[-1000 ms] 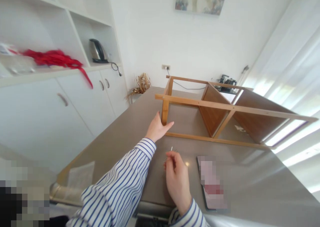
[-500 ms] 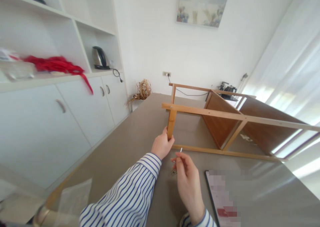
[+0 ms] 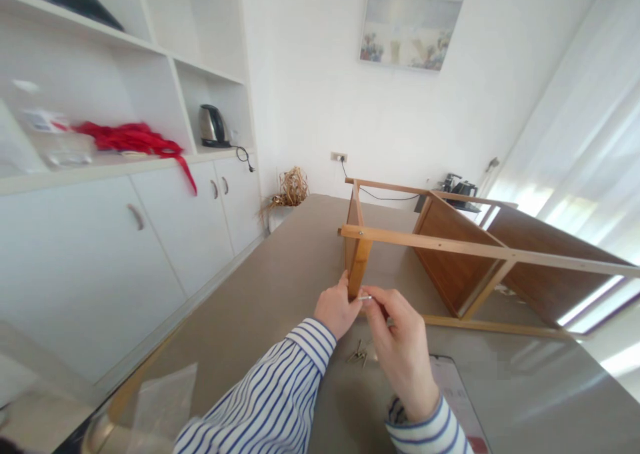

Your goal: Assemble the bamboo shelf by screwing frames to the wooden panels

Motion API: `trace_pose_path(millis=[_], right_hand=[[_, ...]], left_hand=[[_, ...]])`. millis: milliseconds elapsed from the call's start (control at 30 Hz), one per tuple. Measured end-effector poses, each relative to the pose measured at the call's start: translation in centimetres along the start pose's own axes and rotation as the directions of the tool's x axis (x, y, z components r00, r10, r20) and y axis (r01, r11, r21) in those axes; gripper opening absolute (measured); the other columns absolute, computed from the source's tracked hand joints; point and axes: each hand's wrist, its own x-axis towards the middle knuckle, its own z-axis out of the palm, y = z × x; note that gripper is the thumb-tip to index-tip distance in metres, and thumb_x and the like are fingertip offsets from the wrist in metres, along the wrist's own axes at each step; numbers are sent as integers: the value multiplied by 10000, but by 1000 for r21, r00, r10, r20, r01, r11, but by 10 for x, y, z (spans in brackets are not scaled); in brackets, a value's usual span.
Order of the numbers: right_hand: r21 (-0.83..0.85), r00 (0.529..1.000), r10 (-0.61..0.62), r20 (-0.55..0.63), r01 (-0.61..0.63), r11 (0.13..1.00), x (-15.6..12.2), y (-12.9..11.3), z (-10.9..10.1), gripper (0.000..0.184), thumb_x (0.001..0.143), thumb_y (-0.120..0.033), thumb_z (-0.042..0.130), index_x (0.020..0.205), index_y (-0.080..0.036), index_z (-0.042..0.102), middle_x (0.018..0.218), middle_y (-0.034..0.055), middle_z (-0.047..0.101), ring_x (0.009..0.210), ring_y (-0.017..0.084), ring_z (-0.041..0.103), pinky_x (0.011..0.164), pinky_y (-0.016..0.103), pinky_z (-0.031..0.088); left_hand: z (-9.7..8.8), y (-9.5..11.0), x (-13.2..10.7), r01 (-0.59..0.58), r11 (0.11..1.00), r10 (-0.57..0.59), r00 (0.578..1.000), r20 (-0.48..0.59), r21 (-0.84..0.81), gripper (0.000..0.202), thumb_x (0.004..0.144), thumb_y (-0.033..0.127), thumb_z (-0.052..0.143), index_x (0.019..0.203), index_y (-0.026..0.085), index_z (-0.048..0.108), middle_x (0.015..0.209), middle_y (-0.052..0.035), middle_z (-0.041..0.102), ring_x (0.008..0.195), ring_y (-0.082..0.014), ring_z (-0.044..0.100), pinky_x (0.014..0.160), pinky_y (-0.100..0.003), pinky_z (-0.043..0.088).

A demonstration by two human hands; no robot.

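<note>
Just short of the wooden post [image 3: 359, 267], spare screws [image 3: 358, 355] lie on the desk [image 3: 280, 274], handy to both hands. The left hand [image 3: 336, 311] grips the post's foot, seemingly to steady it, while the right hand [image 3: 403, 347] pinches a small screw [image 3: 365, 298] against its side. Beyond the post, the shelf frame [image 3: 450, 244] lies tipped over.

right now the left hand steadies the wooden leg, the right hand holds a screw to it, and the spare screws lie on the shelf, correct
Not quite. The head view shows the spare screws lying on the table, just under the wrists. The rest holds: the left hand steadies the leg and the right hand holds a screw to it.
</note>
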Motion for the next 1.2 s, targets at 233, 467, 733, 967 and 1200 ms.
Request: trace_pose_path(millis=[233, 467, 733, 967, 1200], right_hand=[[-121, 999, -22, -40, 17, 993, 21, -7, -9, 197, 855, -251, 495, 956, -190, 652, 861, 53, 693, 724, 139, 637, 667, 245, 514], [-320, 991, -65, -120, 23, 947, 39, -15, -12, 144, 863, -284, 499, 924, -198, 597, 764, 20, 695, 623, 125, 649, 564, 203, 484], [-452, 968, -203, -149, 116, 885, 46, -23, -9, 149, 895, -276, 456, 898, -179, 569, 717, 37, 675, 584, 126, 639, 515, 190, 448], [-487, 959, -253, -130, 160, 858, 47, -24, -2, 171, 914, -242, 404, 895, -170, 558, 699, 37, 656, 596, 128, 625, 552, 207, 455], [-569, 942, -322, -93, 215, 793, 47, -24, -1, 145, 911, -197, 399, 907, -162, 540, 677, 25, 631, 586, 126, 596, 542, 214, 426]], left_hand=[[4, 1, -2, 25, 999, -26, 999, 24, 34, 549, 873, 438, 407, 1337, 147, 376, 978, -119, 686, 868, -258, 662, 743, -329, 467], [4, 4, -5, 24, 998, -26, 998, 49, 50, 624, 836, 445, 451, 1361, 124, 354, 1003, -130, 680, 885, -276, 656, 765, -348, 470], [4, 4, -6, 6, 998, -11, 997, 72, 65, 643, 846, 397, 434, 1403, 104, 301, 1060, -143, 667, 930, -275, 646, 805, -349, 467], [4, 4, -7, -5, 1000, 3, 998, 58, 30, 628, 864, 399, 391, 1411, 108, 283, 1031, -141, 673, 890, -265, 656, 773, -341, 481], [5, 4, -6, 2, 1000, -3, 998, 67, 25, 611, 872, 387, 394, 1415, 130, 279, 1138, -147, 631, 918, -259, 646, 811, -344, 482]])
